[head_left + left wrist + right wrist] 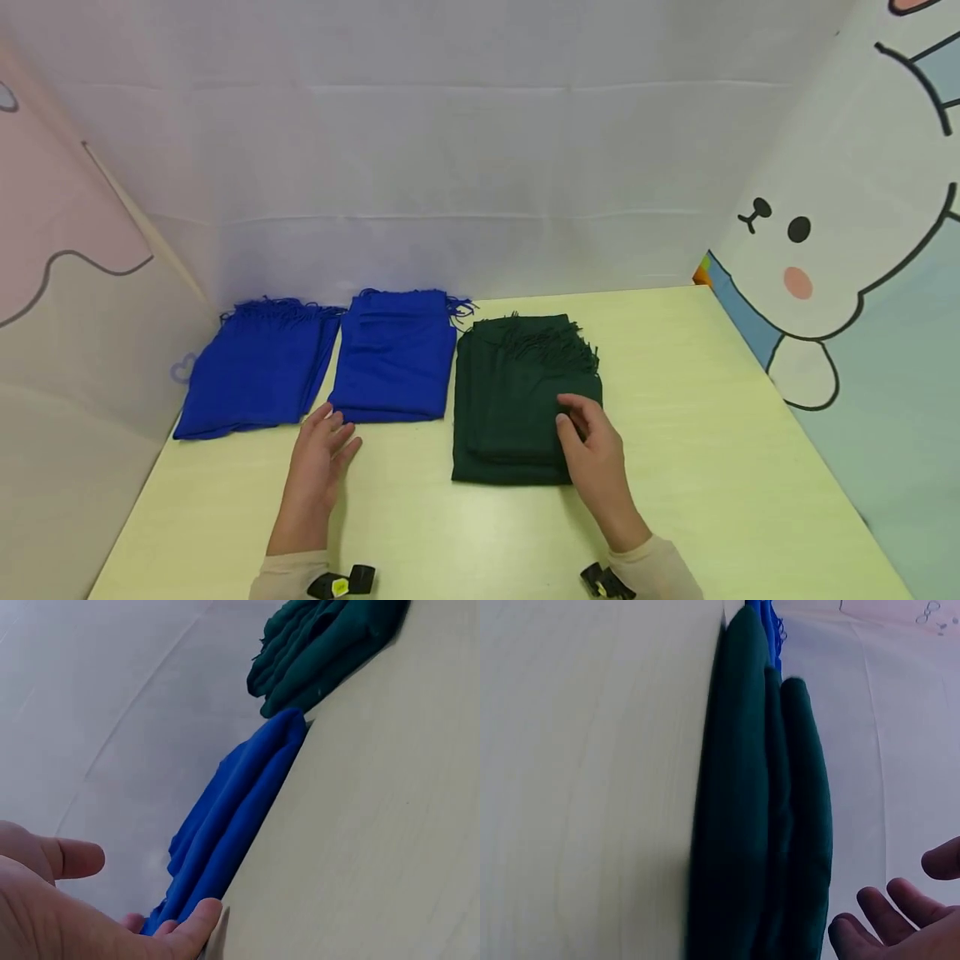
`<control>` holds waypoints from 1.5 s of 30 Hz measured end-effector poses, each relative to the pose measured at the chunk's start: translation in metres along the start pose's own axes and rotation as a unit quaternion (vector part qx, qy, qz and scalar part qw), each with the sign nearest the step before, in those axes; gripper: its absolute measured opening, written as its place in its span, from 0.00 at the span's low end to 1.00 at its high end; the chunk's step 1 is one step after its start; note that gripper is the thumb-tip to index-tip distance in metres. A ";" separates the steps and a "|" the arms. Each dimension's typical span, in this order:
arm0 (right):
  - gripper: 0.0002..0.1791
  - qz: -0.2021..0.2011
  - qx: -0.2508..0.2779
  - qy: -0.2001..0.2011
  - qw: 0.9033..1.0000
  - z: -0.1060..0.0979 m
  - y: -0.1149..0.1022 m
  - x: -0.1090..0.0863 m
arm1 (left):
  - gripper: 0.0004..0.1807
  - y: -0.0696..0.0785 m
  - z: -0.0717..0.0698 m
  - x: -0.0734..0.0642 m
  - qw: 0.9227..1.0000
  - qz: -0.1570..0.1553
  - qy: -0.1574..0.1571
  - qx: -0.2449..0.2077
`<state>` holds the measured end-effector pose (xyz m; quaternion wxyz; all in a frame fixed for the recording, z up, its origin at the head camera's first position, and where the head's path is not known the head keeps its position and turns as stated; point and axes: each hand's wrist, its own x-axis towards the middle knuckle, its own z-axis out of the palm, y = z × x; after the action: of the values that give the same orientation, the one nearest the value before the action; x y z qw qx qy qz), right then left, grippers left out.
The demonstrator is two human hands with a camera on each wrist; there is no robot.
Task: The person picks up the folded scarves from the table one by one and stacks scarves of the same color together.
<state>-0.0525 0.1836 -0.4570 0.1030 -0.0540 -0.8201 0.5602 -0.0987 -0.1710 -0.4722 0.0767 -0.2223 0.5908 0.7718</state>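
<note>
Three folded, fringed cloths like scarves lie in a row. One blue scarf [251, 375] is at the far left, and a second blue scarf [393, 358] lies beside it. To their right is a thicker dark green scarf [517, 408], its layers stacked and its fringe at the back. My left hand [318, 462] hovers at the near edge of the blue scarves, fingers spread and holding nothing. Over the green scarf's right side is my right hand [597, 458], its fingers loosely bent with a gap before the thumb. In the right wrist view those fingers [885, 919] appear beside the green folds [739, 810].
The scarves rest on a pale yellow table [712, 433]. A white cloth backdrop [450, 167] rises behind the table's far edge. Printed cartoon panels [862, 275] stand along the right side, with another printed sheet [75, 208] on the left.
</note>
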 end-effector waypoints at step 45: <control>0.30 0.231 0.250 -0.250 0.906 0.133 -0.043 0.045 | 0.39 0.015 0.007 0.042 0.979 0.001 -0.035 -0.200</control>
<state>-0.1258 0.0560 -0.4593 -0.2280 -0.0728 -0.6162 0.7503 -0.1440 -0.1745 -0.4758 0.0512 -0.2053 0.4218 0.8817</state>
